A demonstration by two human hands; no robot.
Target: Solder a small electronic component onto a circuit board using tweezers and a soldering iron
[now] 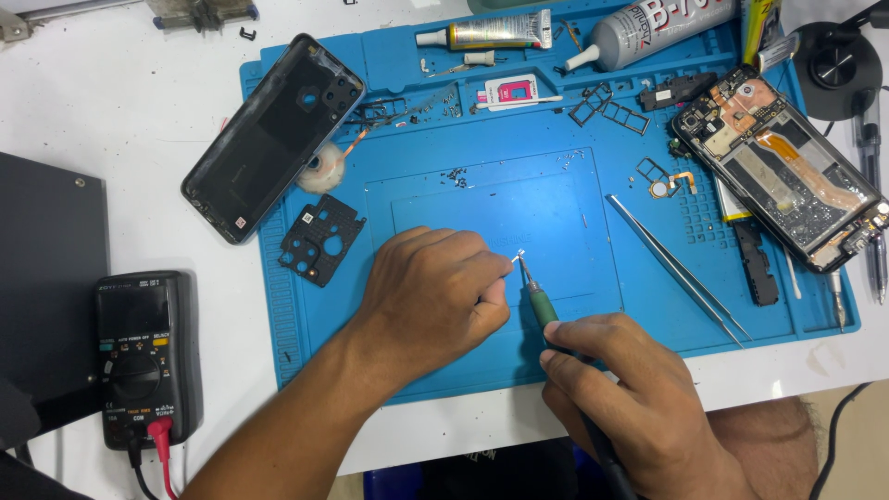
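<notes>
White bench, blue repair mat [556, 185] covering most of it in front of me. Black box [42, 278] at the left edge, black multimeter [143, 356] near it with 1 red and 1 black lead plugged in. Phone back cover [269, 134] lies inside-up, half off the mat's far-left corner. Opened phone body [787, 162], board and flex exposed, sits far right. 2 glue tubes at the far edge: big grey one [648, 28], small one [491, 32]. Tweezers [676, 268] lie diagonal, right of centre. Black camera bracket [319, 239] on the mat's left side, black shield strip [755, 264] on the right.

My left hand [431, 296] is mid-mat, curled, thumb and forefinger pinching a tiny metal part [517, 256]; can't tell what it is, too small. My right hand [639, 407] is near, closed around a green-handled iron [546, 310], pen grip. Its tip [523, 268] sits just beside the part, can't tell if touching. Loose screws [456, 176] scattered farther out on the mat.
</notes>
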